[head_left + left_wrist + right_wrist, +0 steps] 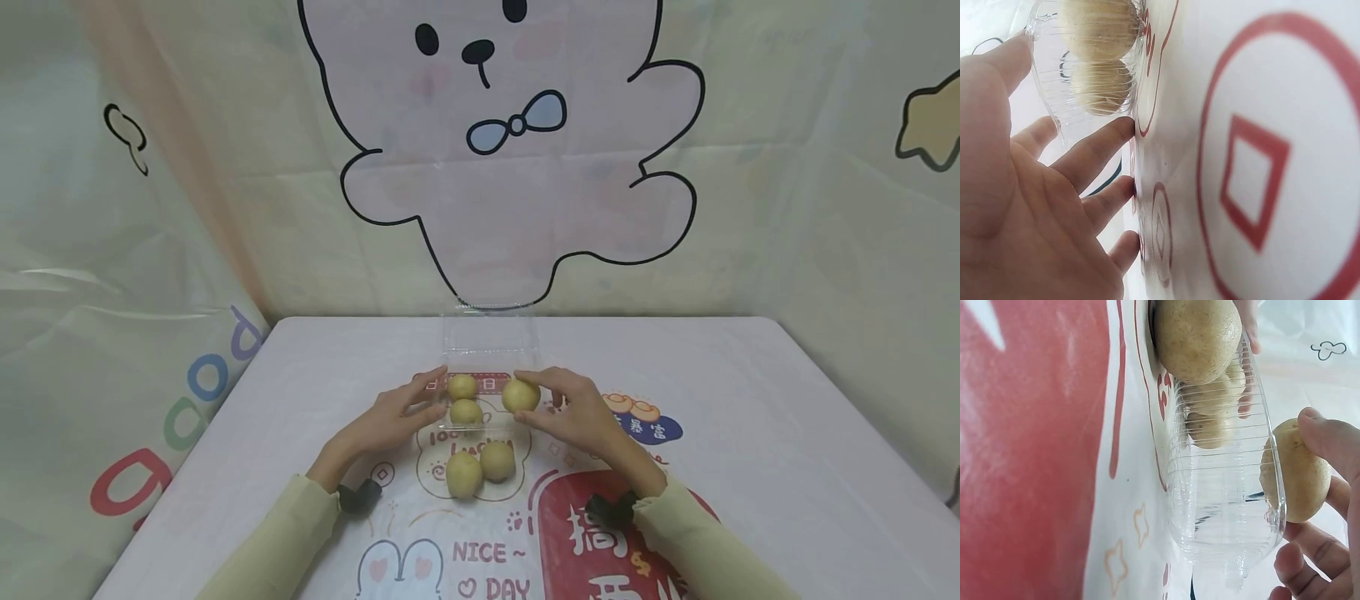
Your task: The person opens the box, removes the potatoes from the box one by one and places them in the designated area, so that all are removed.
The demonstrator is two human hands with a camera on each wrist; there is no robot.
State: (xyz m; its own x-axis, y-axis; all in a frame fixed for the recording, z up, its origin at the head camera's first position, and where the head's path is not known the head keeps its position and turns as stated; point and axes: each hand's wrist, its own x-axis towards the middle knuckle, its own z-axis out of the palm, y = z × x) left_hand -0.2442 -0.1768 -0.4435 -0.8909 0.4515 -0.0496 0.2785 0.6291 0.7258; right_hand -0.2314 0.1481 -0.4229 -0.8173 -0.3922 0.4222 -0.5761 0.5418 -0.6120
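A clear plastic clamshell box lies on the table with its lid folded back, away from me. Inside, along its left side, sit two potatoes, a rear one and a front one. My left hand touches the box's left edge, thumb and a finger spread along the rim, other fingertips down at the tabletop. Between thumb and fingers my right hand holds another potato, right at the box's right rim.
Two more potatoes, a left one and a right one, lie on the printed tablecloth in front of the box, between my forearms. Beyond the table's back edge hangs a curtain with a cartoon bear.
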